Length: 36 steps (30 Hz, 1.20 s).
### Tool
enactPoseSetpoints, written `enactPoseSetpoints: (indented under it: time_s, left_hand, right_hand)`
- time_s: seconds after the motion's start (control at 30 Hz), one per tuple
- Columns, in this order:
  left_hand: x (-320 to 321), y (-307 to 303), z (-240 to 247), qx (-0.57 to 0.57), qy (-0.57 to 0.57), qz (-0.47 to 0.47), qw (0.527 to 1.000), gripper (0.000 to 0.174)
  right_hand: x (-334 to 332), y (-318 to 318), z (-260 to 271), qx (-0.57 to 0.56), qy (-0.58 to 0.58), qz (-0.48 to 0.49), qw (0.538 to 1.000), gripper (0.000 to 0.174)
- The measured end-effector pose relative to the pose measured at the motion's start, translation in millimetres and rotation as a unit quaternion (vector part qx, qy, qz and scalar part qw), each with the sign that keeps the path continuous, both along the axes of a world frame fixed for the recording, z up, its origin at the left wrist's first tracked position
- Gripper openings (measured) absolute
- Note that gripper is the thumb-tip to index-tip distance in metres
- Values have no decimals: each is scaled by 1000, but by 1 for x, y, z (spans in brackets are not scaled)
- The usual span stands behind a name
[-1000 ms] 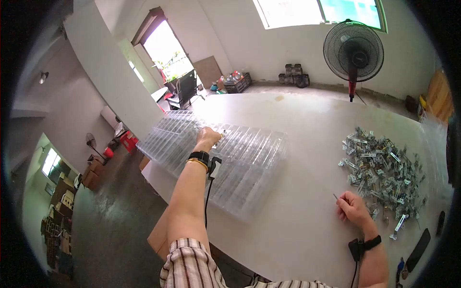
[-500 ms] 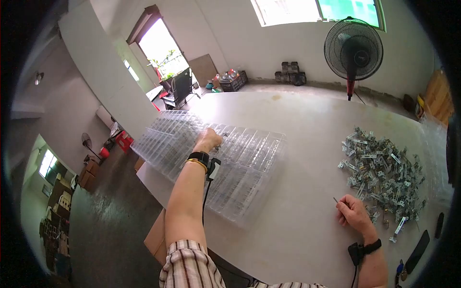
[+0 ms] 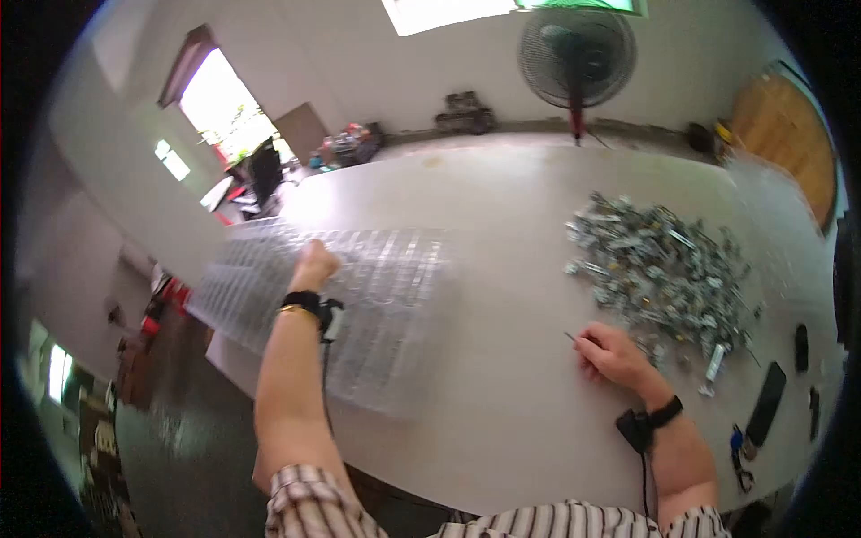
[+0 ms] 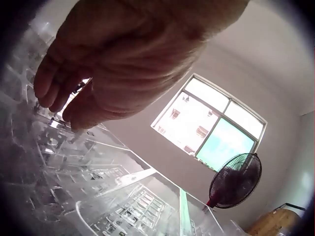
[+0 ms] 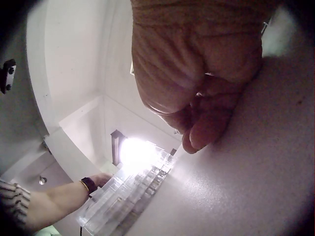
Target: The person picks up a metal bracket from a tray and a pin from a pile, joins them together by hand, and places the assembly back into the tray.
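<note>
My left hand [image 3: 316, 265] reaches over a clear plastic compartment box [image 3: 377, 359], near the middle of its dividers. In the left wrist view the thumb and bent fingers [image 4: 47, 81] pinch a small shiny metal bracket [image 4: 64, 105], mostly hidden by the hand, close over the compartments. On the table to the right, my right hand [image 3: 612, 352] rests with curled fingers round a thin dark rod [image 3: 569, 336], its tip poking out past the thumb. Just beyond that hand lies a heap of small metal brackets [image 3: 659, 264].
Clear plastic bags [image 3: 780, 224] lie at the table's right edge, with a long black object [image 3: 765, 403] nearer me. One bracket [image 3: 714, 369] lies apart at the heap's near side. Behind the white table [image 3: 502, 359] stands a fan [image 3: 577, 63].
The head view has turned right, so everything sits further left in it. My left hand stays over the box, the small metal part less visible from above. The right hand keeps its hold on the rod.
</note>
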<state>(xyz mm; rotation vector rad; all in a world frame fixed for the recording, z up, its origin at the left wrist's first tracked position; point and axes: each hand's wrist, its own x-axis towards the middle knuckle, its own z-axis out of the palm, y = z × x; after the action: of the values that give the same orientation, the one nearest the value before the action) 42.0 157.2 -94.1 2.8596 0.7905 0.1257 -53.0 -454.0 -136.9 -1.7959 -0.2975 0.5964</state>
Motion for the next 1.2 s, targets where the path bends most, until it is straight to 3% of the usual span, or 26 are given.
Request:
enactPoseSetpoints:
  time_s: [0.03, 0.1, 0.3, 0.4, 0.43, 0.57, 0.63, 0.83, 1.07, 1.2]
  left_hand:
    - [-15, -44, 37, 77, 26, -14, 997, 35]
    - [-22, -103, 75, 96, 29, -7, 995, 35]
    - [-1, -218, 107, 9, -25, -192, 981, 32]
    - [16, -291, 111, -6, -8, -292, 956, 32]
    - [24, -304, 95, -43, -79, -342, 935, 33]
    - [26, -394, 80, -51, -68, -397, 914, 30]
    - [29, -422, 62, -95, -84, -457, 880, 28]
    - [18, -468, 23, -97, -16, -473, 875, 23]
    - [20, -479, -13, -69, -124, -514, 846, 18]
    - [14, -493, -15, -57, -100, -554, 825, 20]
  right_hand:
    - [-2, 0, 6, -8, 12, 4, 1000, 21]
    - [0, 1, -1, 4, 11, -1, 1000, 21]
    - [2, 0, -7, 28, 3, 15, 999, 21]
    - [4, -1, -9, 18, -6, 21, 1000, 21]
    - [5, -1, -10, 14, -10, 30, 999, 21]
    - [2, -5, -11, 7, -29, 43, 999, 21]
    - [-6, -6, 0, -32, -28, 69, 997, 21]
    - [-22, -11, -10, -39, -23, 166, 985, 23]
    - [-25, -13, -13, -8, -36, 145, 989, 23]
    - [-25, -16, -12, -6, -47, 151, 987, 26]
